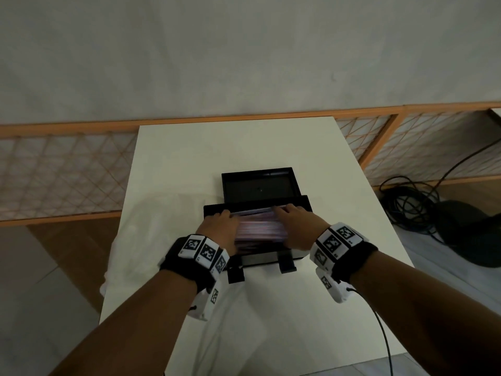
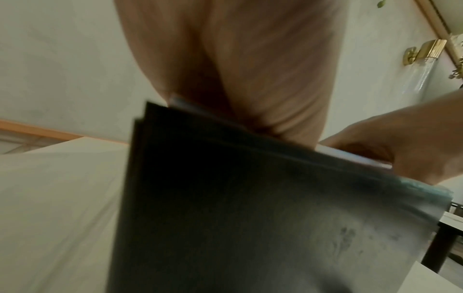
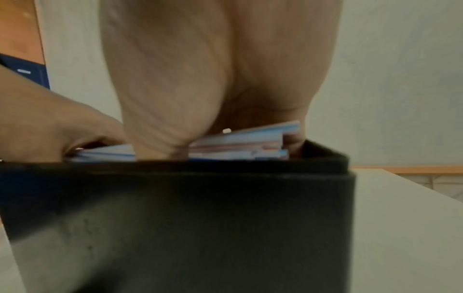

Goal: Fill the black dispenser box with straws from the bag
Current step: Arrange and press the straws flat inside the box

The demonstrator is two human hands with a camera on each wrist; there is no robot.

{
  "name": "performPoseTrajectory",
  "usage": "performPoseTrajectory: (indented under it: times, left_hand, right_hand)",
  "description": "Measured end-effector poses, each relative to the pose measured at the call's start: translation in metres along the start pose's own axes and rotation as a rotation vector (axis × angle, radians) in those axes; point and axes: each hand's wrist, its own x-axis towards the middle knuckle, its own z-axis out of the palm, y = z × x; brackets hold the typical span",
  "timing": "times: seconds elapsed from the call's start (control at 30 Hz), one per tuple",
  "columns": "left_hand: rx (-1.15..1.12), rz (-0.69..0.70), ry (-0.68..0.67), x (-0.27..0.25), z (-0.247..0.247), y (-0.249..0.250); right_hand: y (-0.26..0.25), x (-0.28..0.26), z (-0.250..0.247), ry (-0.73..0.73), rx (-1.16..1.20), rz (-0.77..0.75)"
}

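Note:
The black dispenser box stands mid-table with its lid tipped open behind it. A blurred pile of pale striped straws fills the box to the rim. My left hand lies on the left end of the pile, fingers reaching toward the far wall. My right hand lies on the right end, fingers stretched flat over the straws. In the right wrist view the straws stick up above the box wall under my palm. The fingertips are hidden in both wrist views.
The white table extends beyond the box to a wall with an orange-framed lattice. A thin clear plastic bag lies flat left of the box. Black cables and a dark bag lie on the floor at the right.

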Motion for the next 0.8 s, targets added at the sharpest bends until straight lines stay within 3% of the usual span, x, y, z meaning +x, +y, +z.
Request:
performPoseTrajectory:
  times: [0.2,0.37,0.5,0.67,0.8]
  left_hand:
    - [-0.182,0.046,0.03,-0.006,-0.008,-0.002]
    - [-0.445,0.089,0.09,-0.014,-0.022,-0.005]
    - [-0.313,0.068,0.115,-0.022,-0.027,-0.015]
    - [-0.077,0.011,-0.044,-0.025,-0.023,-0.008]
    - [-0.044,0.027,0.014,-0.031,-0.032,-0.002]
  right_hand:
    - [0.004,-0.005,-0.003,0.024,-0.035,-0.031]
    - [0.011,-0.014,-0.022,0.146,0.206,-0.087]
    - [0.014,-0.022,-0.019,0.231,0.213,-0.075]
    - [0.006,-0.021,0.004,0.08,0.113,-0.034]
    - [0.012,-0.021,-0.01,0.079,0.181,-0.047]
